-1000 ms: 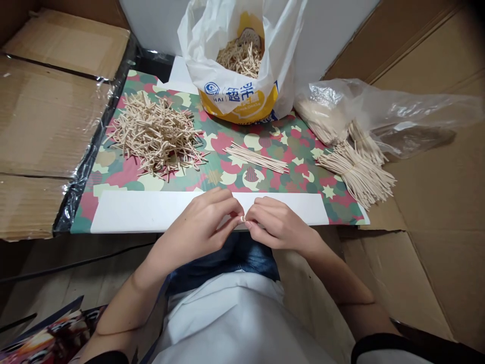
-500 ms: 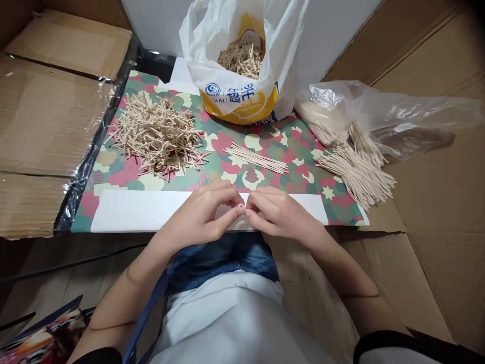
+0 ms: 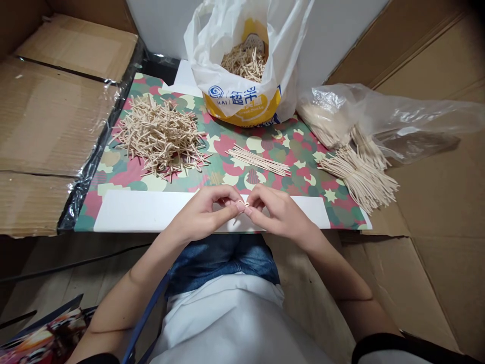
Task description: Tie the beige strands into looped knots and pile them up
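Observation:
My left hand [image 3: 212, 210] and my right hand [image 3: 276, 210] meet above the white strip [image 3: 140, 210] along the table's front edge. Between their fingertips is a thin, pale reed stick [image 3: 246, 204], bent into small loops, with a short end poking down. Both hands are closed in a pinch on it; much of it is hidden by the fingers. Beyond the hands lies a small row of straight reed sticks [image 3: 259, 160]. To the left rises a heap of short, bent, knotted-looking pieces [image 3: 161, 134].
A white and yellow plastic bag [image 3: 242, 103] holding more pale pieces stands at the back. Tied stick bundles [image 3: 359, 177] lie at the right by a clear plastic bag [image 3: 341, 96]. Cardboard [image 3: 64, 106] flanks the patterned table covering [image 3: 303, 177] on the left.
Small loops of the bent stick now show between the fingertips, and the fingers have shifted their pinch slightly. The whole view has moved a little.

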Motion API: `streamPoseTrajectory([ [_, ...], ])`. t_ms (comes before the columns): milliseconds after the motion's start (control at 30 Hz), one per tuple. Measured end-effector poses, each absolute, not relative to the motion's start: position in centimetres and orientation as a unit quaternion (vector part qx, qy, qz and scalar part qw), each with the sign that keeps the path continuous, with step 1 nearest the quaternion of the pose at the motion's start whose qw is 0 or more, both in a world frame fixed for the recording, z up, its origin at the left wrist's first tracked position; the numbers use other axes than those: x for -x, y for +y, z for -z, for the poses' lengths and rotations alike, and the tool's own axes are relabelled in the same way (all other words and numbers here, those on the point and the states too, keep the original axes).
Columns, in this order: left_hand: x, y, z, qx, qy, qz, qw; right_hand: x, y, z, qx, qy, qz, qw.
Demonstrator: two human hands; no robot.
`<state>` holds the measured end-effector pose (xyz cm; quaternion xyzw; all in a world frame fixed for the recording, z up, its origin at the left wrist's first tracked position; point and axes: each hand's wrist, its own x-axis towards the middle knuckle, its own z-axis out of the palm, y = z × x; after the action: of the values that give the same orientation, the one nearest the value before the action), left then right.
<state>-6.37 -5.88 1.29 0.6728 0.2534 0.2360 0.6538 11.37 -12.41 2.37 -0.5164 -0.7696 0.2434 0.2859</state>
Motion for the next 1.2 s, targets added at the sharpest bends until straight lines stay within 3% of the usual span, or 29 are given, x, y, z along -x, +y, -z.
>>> streamPoseTrajectory([
  [100,6.2,-5.9,-1.3,-0.650,0.252,-0.219,0.682,-11.4,-12.5,-2.4,0.522,-0.766,-0.250,0.280],
  [300,6.0,-5.9,-1.0,-0.601,0.267,-0.192,0.729,-10.8,-12.8,-2.9,0.501,-0.803,-0.129,0.295],
  [433,5.8,-6.4,-0.7,-0.612,0.261,-0.222,0.713,-10.8,-12.9,-3.1,0.512,-0.787,-0.143,0.313],
  [500,5.7,-6.9,-0.7,-0.655,0.281,-0.301,0.634,-11.0,-12.8,-3.1,0.522,-0.766,-0.187,0.327],
  [600,5.8,-7.7,-0.7,-0.756,0.292,-0.421,0.409,-11.4,-12.6,-3.2,0.525,-0.737,-0.262,0.336],
  [667,5.9,-8.1,-0.7,-0.809,0.284,-0.435,0.276,-11.6,-12.4,-3.4,0.527,-0.723,-0.296,0.336],
  [767,6.1,-8.4,-0.7,-0.844,0.280,-0.415,0.194,-11.7,-12.1,-3.6,0.526,-0.714,-0.321,0.333],
  [933,6.2,-8.2,-1.2,-0.832,0.277,-0.399,0.267,-12.1,-11.6,-3.7,0.500,-0.745,-0.307,0.316],
  [1200,5.7,-6.5,-1.8,-0.667,0.296,-0.307,0.611,-12.8,-10.6,-2.6,0.403,-0.859,-0.027,0.315],
])
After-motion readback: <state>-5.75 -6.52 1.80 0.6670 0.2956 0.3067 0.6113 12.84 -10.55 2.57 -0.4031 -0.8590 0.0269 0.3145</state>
